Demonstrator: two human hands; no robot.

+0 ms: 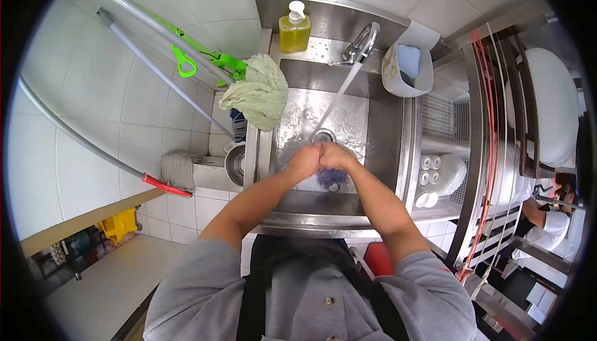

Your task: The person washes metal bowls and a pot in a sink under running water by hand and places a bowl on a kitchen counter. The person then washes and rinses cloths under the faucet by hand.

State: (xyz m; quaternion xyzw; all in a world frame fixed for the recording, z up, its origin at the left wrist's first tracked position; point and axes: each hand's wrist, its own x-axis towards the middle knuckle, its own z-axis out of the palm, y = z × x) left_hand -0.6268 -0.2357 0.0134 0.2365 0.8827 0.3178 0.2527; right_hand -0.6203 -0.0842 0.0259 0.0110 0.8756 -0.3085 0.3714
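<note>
Both my hands are close together over a stainless steel sink (382, 154), near the drain (323, 135). My left hand (305, 162) has its fingers curled closed against the right one. My right hand (336, 156) is also closed, just above a ruffled bluish-purple cloth (333, 178) that hangs or lies below it. What the left fingers hold is hidden. A small pale round thing (334, 187) shows at the cloth's lower edge. From the tap (364, 45), water runs in a stream down to just behind my hands and splashes on the basin floor.
A yellow soap bottle (295, 33) and a white holder (404, 70) stand behind the sink. To the left, a pale green mop head (261, 92) overhangs the rim; a red-ended mop (168, 184) leans lower. Rolls and white items fill the right rack (413, 135). A person (550, 232) is far right.
</note>
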